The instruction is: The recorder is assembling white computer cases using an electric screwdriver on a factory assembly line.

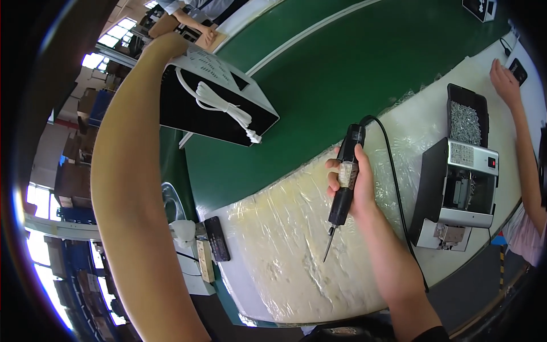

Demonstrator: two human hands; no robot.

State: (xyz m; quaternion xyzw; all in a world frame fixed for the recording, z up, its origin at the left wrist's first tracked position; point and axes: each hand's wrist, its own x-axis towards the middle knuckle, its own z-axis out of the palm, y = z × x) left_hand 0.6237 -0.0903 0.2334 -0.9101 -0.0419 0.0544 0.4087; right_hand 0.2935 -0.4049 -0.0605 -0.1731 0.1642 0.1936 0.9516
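At centre frame the right hand (358, 188) is wrapped tight around a black electric screwdriver (345, 182), bit pointing down over the plastic-covered foam pad (285, 239). At upper left the left hand (165, 45) rests on the far edge of a white-and-black box (228, 114) bearing a coiled white cable (219, 102) on the green conveyor belt (342, 68); whether its fingers are closed cannot be told. A screw feeder (461, 176) stands at right.

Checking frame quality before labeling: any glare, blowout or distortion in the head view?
Head view: strong fisheye bend, the green belt edges curve and the corners go black. Windows at the left rim are blown out white. Mild glare on the plastic-wrapped pad. The right hand holding the electric screwdriver is sharp; the left hand on the white device shows slight softness near the rim.
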